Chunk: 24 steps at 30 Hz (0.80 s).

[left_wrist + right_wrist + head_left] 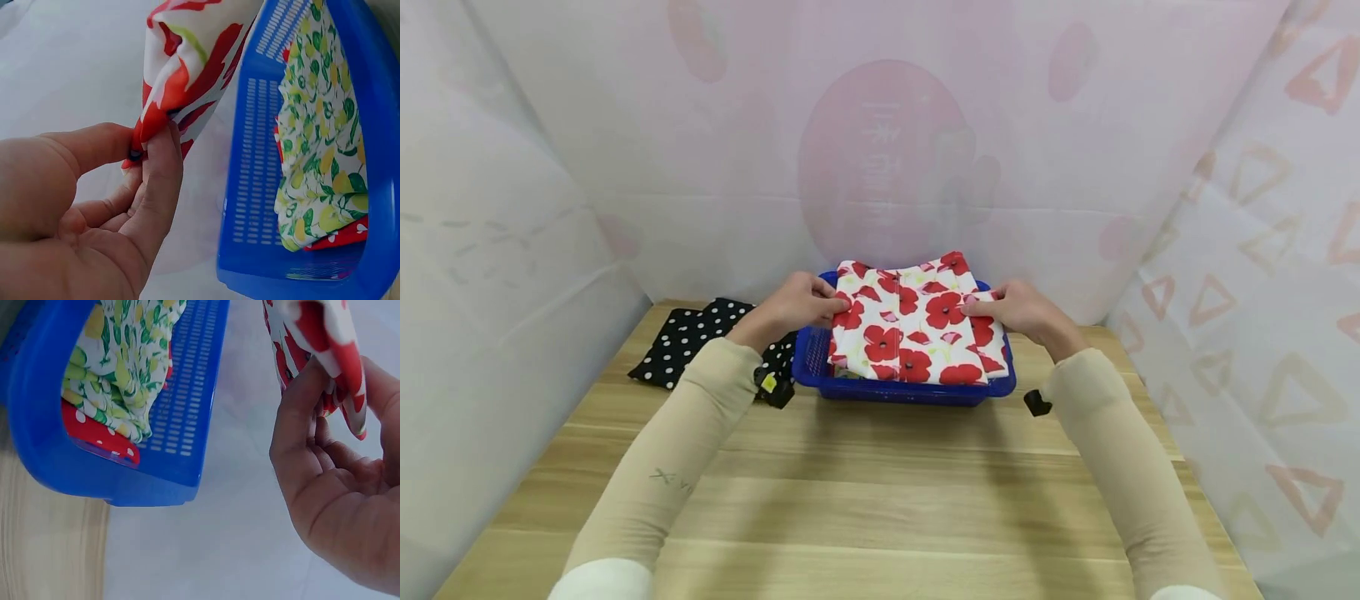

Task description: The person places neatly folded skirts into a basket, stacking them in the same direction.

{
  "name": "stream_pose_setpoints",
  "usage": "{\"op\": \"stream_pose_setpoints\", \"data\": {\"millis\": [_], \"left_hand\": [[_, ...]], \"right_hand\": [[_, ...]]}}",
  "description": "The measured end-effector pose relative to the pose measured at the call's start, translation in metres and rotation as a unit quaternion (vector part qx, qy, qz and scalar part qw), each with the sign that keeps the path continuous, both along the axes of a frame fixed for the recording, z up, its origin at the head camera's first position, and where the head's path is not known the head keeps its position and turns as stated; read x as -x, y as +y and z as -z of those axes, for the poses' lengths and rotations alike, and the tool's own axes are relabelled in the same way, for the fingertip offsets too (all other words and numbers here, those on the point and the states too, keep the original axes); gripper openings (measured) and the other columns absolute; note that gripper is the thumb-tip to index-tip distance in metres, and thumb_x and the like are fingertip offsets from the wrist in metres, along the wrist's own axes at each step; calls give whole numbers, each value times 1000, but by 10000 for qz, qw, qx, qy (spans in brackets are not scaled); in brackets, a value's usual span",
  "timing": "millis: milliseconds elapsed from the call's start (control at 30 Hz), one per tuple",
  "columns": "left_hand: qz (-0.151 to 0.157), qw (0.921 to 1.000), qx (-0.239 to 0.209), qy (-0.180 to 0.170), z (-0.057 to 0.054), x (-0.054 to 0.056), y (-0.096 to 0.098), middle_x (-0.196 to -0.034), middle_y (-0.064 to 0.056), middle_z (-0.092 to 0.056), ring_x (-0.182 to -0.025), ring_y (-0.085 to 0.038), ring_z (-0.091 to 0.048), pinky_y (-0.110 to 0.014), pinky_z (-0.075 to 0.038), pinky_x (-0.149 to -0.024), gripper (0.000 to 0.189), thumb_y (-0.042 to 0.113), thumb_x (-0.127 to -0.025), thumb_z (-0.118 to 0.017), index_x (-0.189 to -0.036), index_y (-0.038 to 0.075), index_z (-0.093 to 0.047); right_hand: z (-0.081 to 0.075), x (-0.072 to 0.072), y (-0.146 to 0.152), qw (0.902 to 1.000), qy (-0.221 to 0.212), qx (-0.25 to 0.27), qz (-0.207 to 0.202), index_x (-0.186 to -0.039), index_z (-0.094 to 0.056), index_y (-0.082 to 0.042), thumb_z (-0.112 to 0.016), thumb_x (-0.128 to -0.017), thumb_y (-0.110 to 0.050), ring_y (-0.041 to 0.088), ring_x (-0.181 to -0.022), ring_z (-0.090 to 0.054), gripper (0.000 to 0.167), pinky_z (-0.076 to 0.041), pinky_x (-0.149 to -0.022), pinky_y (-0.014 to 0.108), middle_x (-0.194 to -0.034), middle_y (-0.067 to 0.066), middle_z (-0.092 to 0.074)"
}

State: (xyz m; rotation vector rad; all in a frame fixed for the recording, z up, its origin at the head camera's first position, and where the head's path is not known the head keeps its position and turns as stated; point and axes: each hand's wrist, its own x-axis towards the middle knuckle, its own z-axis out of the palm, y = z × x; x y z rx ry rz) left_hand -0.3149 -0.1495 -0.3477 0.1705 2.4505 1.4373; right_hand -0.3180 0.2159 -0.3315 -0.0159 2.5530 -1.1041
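A folded white cloth with red flowers (895, 333) is held up over a blue plastic basket (910, 392). My left hand (805, 302) pinches its left side between thumb and fingers. At the opposite side my right hand (1018, 308) grips the cloth the same way. In both wrist views the cloth is apart from the basket. Inside the basket lies a lemon-print cloth (325, 144), on top of a red cloth with white marks (100, 439). From the head view the flowered cloth hides most of the basket's inside.
A black cloth with white dots (681, 342) lies on the wooden table (880, 500) to the left of the basket, partly behind my left arm. Printed fabric walls (737, 167) stand at the back and both sides.
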Motion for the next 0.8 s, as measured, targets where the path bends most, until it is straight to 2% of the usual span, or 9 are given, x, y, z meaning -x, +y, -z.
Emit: {"op": "stream_pose_setpoints", "data": {"millis": [167,300,400,467,567,700,800], "left_hand": [[-128,9999,-58,20,16,17,2,-113,-16,-69,-92,-20,-74,-36,-66,-91,26,19,-103,-70,-116,-4,-71],[-206,9998,4,51,29,26,5,-113,-17,-70,-93,-22,-73,-41,-65,-94,25,17,-103,-70,-114,-5,-74],[-246,9995,169,138,38,29,7,-115,-20,-71,-96,-25,-73,-46,-63,-98,24,17,-103,-70,-113,-5,-75],[-236,9990,313,201,44,30,8,-116,-21,-72,-97,-26,-74,-47,-63,-98,24,17,-103,-70,-112,-5,-75],[-213,9979,528,318,52,31,10,-116,-22,-74,-96,-27,-76,-44,-64,-94,24,17,-104,-69,-112,-4,-75],[-195,9942,937,497,60,30,14,-107,-20,-77,-86,-24,-76,-41,-66,-88,24,18,-104,-69,-109,-4,-76],[-205,9903,1269,521,66,32,16,-84,-13,-74,-71,-21,-68,-32,-61,-67,23,19,-103,-69,-93,0,-76]], "right_hand": [[9,13,-4,9998,96,-70,185,-113,-73,-2,-74,-97,-51,17,-85,-68,51,-56,-83,31,-95,5,-76],[22,21,-8,9989,268,-229,324,-103,-72,-3,-74,-97,-49,20,-84,-63,47,-53,-82,35,-87,4,-71],[33,24,-11,9981,344,-345,365,-96,-67,-4,-75,-97,-48,22,-85,-60,45,-50,-77,34,-85,5,-65],[39,26,-13,9976,388,-422,397,-97,-65,-5,-75,-97,-47,22,-87,-60,44,-50,-74,31,-87,6,-63],[48,28,-16,9972,394,-487,409,-106,-67,-2,-76,-97,-45,23,-86,-63,45,-53,-69,27,-95,10,-66],[58,30,-19,9961,378,-629,486,-115,-67,0,-76,-97,-45,25,-89,-66,49,-56,-69,25,-104,14,-69],[66,29,-21,9945,428,-791,542,-107,-66,-3,-76,-96,-47,25,-88,-65,46,-55,-68,25,-99,13,-66]]}}
